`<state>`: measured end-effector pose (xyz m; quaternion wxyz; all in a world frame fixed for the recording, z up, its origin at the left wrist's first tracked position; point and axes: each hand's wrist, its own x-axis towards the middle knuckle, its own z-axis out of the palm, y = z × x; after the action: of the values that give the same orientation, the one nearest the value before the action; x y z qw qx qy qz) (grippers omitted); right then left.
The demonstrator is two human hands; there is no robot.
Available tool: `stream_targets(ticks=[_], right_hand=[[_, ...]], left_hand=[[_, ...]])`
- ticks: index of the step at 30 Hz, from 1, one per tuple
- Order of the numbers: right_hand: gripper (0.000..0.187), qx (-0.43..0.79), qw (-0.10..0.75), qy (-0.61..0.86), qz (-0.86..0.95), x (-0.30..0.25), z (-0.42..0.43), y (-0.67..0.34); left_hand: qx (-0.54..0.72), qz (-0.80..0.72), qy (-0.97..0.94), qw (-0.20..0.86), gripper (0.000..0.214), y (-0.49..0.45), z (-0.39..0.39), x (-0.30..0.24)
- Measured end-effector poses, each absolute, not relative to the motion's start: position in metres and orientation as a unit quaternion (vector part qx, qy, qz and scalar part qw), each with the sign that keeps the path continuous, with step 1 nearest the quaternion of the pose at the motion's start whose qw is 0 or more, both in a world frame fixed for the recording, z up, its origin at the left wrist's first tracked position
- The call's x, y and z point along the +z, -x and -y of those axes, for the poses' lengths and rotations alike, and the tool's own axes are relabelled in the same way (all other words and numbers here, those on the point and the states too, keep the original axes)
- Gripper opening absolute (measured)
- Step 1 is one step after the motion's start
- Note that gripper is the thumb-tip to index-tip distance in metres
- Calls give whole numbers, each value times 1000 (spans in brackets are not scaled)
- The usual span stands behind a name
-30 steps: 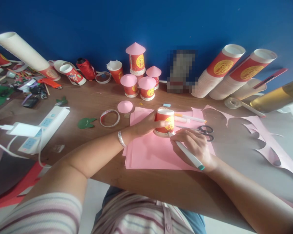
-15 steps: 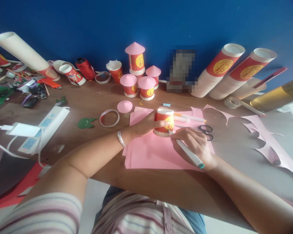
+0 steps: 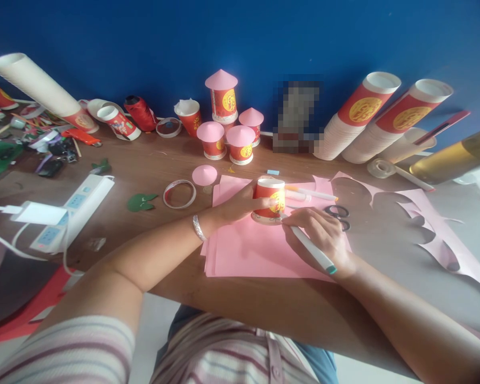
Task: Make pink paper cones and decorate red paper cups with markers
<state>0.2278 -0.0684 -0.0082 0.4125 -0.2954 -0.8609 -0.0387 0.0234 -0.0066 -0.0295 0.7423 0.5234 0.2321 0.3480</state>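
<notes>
Left hand (image 3: 240, 205) is half curled around the side of a red paper cup (image 3: 270, 200), gripping it. The cup stands upside down on a stack of pink paper (image 3: 252, 253) near the middle of the table's near edge (image 3: 288, 314). Right hand (image 3: 322, 237) is closed in a writing grip on a marker (image 3: 310, 250), white with a teal cap, with its tip at the cup's lower rim. There is one pair of scissors (image 3: 338, 216), just beyond the right hand and partly hidden by it. Along the far edge stand four pink-capped cups (image 3: 222, 98). One loose pink cone (image 3: 205, 174) and one tape ring (image 3: 179, 193) lie left of the paper. Two long cup stacks (image 3: 356, 117) lie on their sides toward the far right corner, and one more cup stack (image 3: 36, 88) toward the far left. One open cup (image 3: 189, 118) on the far edge holds something white. The power strip (image 3: 74, 210) is at the left edge.
</notes>
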Motion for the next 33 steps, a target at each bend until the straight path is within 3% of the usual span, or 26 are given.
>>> stream_targets(ticks=[6,25,33], right_hand=[[23,-37,434,290,852,-8,70,-230],[29,6,435,242,867,-11,74,-225],[26,44,428,221,875,-9,78,-221]], left_hand=[[352,-236,-505,752,35,-23,9,-23],[379,-286,-482,736,19,-21,11,-15],[375,-269,-469,753,24,-20,10,-20]])
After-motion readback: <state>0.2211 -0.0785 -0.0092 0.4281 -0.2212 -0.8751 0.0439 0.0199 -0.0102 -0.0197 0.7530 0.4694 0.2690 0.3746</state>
